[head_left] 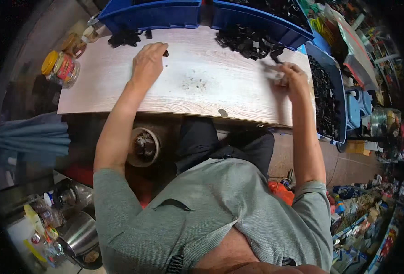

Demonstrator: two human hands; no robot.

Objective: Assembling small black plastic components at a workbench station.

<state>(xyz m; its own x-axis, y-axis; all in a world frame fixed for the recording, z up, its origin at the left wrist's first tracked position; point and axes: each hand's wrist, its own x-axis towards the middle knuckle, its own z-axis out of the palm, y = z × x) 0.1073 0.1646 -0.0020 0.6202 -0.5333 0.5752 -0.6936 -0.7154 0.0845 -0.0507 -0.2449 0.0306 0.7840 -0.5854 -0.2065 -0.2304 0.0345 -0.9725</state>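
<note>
My left hand (150,61) is closed over the left half of the pale wood-grain table (220,100). At its fingertips shows a small black part (166,53), mostly covered by the fingers. A small heap of black parts (124,38) lies just beyond that hand. On the right side, my right hand (295,78) has its fingers curled in, with the fingertips smeared by motion. Whatever they hold cannot be made out. They are close to the near right edge of a larger pile of black plastic parts (250,42). Dark crumbs (195,84) are scattered mid-table.
Two blue bins, one left (151,16) and one right (266,23), line the far edge. Another blue bin (327,96) with black parts stands along the right side. A yellow-lidded jar (65,69) sits at the left edge. Below the table is a round bucket (156,150).
</note>
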